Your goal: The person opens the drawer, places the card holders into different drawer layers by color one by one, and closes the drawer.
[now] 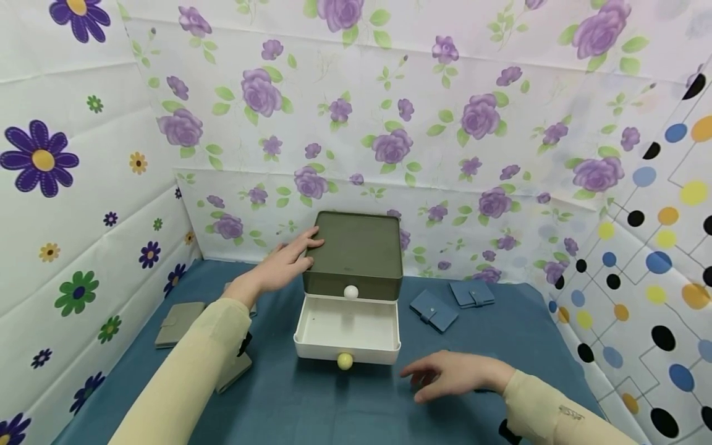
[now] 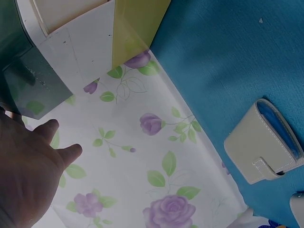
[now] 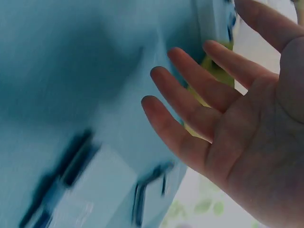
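Note:
A small drawer box with an olive-green top (image 1: 358, 244) stands mid-table, a white knob (image 1: 351, 292) on its upper front. Its white lower drawer (image 1: 369, 356) is pulled out and bears a yellow knob (image 1: 345, 361). My left hand (image 1: 283, 262) rests on the box's left edge, fingertips on the top. In the left wrist view, the left hand (image 2: 28, 166) appears beside the dark box corner (image 2: 38, 80). To the right of the drawer front, my right hand (image 1: 450, 374) hovers with loosely bent fingers, holding nothing. The right wrist view shows that hand's spread fingers (image 3: 190, 111).
Two blue wallets (image 1: 434, 310) (image 1: 471, 293) lie right of the box; a dark item is partly hidden beneath the right hand. Beige wallets (image 1: 179, 324) (image 2: 259, 145) lie left, some partly covered by the left arm. Patterned cloth walls (image 1: 361, 154) enclose the blue table (image 1: 334, 408).

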{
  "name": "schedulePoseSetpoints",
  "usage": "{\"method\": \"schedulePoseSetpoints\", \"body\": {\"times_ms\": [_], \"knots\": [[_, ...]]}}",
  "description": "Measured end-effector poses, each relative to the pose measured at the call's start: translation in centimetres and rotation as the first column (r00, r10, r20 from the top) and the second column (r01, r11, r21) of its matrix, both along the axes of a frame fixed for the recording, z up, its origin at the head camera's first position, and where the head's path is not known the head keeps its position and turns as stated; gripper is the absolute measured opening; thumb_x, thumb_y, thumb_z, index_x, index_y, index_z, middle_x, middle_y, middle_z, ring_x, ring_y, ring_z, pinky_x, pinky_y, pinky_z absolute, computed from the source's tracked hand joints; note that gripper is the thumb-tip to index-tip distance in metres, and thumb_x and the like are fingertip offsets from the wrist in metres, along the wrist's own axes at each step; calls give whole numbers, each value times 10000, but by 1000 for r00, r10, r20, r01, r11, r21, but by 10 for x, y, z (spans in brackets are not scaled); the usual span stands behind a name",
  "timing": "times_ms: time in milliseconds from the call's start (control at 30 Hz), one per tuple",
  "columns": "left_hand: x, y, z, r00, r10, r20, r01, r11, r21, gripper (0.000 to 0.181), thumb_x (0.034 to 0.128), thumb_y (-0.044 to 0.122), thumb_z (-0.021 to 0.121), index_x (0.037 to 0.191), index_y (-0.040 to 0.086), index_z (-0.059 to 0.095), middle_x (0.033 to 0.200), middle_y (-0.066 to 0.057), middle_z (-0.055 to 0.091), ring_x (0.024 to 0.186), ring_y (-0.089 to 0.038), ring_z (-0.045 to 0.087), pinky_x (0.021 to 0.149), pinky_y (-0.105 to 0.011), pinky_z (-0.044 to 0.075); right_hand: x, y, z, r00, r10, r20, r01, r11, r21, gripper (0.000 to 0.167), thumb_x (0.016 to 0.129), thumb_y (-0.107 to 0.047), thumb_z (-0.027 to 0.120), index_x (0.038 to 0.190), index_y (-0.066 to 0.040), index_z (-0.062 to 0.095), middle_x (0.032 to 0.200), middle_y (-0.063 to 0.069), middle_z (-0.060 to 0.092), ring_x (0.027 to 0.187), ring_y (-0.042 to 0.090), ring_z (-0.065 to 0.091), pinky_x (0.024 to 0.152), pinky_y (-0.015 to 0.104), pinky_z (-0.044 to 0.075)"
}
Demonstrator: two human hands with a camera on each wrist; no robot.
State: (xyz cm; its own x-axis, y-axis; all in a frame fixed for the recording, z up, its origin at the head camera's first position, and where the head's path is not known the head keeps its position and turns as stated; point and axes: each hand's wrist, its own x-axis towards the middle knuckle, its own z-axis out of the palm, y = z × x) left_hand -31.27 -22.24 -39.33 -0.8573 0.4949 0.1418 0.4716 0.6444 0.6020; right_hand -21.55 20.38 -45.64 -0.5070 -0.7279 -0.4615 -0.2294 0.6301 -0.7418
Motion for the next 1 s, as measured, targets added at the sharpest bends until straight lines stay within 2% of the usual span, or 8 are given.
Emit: {"method": "schedulePoseSetpoints", "body": {"times_ms": [133, 233, 433, 533, 667, 800, 900, 1000], "knots": [[-1, -1, 0, 1000, 1, -2, -1, 1000, -2, 539, 1179, 361, 398, 1678, 160, 374, 1805, -4, 34, 1645, -316, 92, 1243, -704, -51, -12, 28, 1, 995, -37, -97, 39, 999, 20, 552, 996, -295, 792, 1499, -132, 635, 1362, 71, 692, 1235, 311, 659, 1019, 491, 546], [-2, -1, 0, 1000, 5, -4, -5, 1000, -6, 538, 1179, 364, 399, 1675, 157, 378, 1805, -2, 35, 1644, -323, 100, 1243, -707, -43, -22, 50, -2, 981, -53, -187, 56, 998, 12, 579, 979, -307, 816, 1495, -116, 637, 1372, 100, 690, 1249, 360, 650, 1029, 590, 525], [-1, 0, -1, 1000, 4, -2, -4, 1000, -10, 527, 1184, 353, 396, 1671, 153, 378, 1805, -12, 27, 1643, -331, 95, 1243, -710, -28, -34, 91, -13, 927, -90, -364, 120, 991, 60, 707, 899, -352, 897, 1495, -86, 626, 1422, 151, 645, 1294, 420, 606, 1015, 643, 509], [-1, 0, -3, 1000, 3, -2, -3, 1000, -5, 530, 1185, 356, 396, 1675, 156, 374, 1806, -10, 25, 1646, -319, 83, 1246, -704, -33, -33, 105, -16, 909, -118, -400, 191, 971, 147, 836, 824, -380, 954, 1527, -107, 594, 1505, 211, 564, 1371, 492, 524, 1021, 695, 474], [-1, 0, -5, 1000, -1, 5, 1, 1000, 4, 539, 1185, 362, 395, 1683, 156, 363, 1806, -7, 20, 1647, -312, 70, 1245, -701, -51, -30, 113, -20, 911, -156, -381, 274, 921, 277, 980, 712, -366, 1023, 1556, -160, 568, 1582, 290, 451, 1428, 587, 413, 1011, 770, 422], [0, 0, -5, 1000, 0, 9, 0, 1000, 5, 539, 1185, 364, 392, 1683, 159, 362, 1806, -6, 19, 1647, -313, 70, 1246, -696, -59, -28, 114, -28, 903, -123, -411, 278, 898, 342, 975, 654, -311, 1051, 1512, -183, 605, 1528, 263, 487, 1344, 542, 505, 931, 713, 491], [0, 0, -4, 1000, 2, 4, -2, 1000, 1, 531, 1187, 360, 385, 1677, 157, 369, 1806, -16, 19, 1646, -318, 79, 1246, -697, -54, -27, 112, -35, 875, -78, -478, 271, 897, 350, 915, 622, -262, 1061, 1437, -204, 649, 1409, 169, 554, 1206, 410, 593, 838, 605, 539], [-1, 1, -3, 1000, 1, 1, -1, 1000, 0, 524, 1188, 351, 381, 1671, 150, 375, 1806, -32, 17, 1646, -325, 78, 1244, -701, -53, -27, 107, -38, 843, -55, -536, 283, 892, 353, 883, 576, -231, 1076, 1360, -231, 669, 1297, 102, 582, 1091, 315, 603, 796, 551, 546]]}}
